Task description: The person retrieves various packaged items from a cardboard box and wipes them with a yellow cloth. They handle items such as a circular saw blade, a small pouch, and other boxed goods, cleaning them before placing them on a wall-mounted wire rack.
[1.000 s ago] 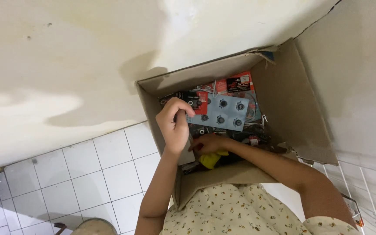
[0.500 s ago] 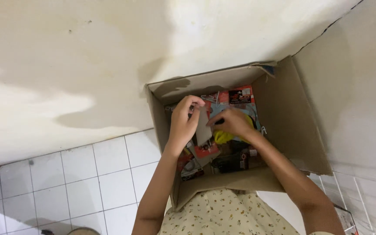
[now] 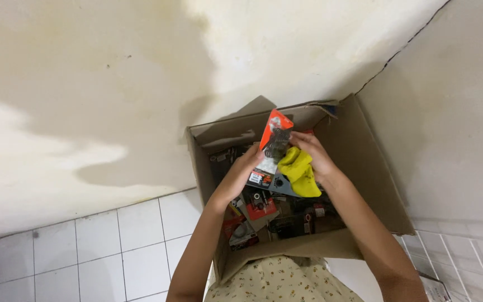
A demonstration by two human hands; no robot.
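Holding orange packet point(image 3: 275, 140) over cardboard box point(image 3: 364, 162) (packaged parts inside); right-hand fingers point(image 3: 308, 146) clamp yellow cloth point(image 3: 300, 170).

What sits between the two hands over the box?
In the head view, an orange-topped blister pack and a yellow cloth fill the gap between the left hand and right hand, above the open cardboard box.

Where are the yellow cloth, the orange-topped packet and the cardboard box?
yellow cloth point(image 3: 300, 174), head view, middle of the hanging fold.
orange-topped packet point(image 3: 278, 134), head view, upper clear part.
cardboard box point(image 3: 359, 162), head view, inner right wall.
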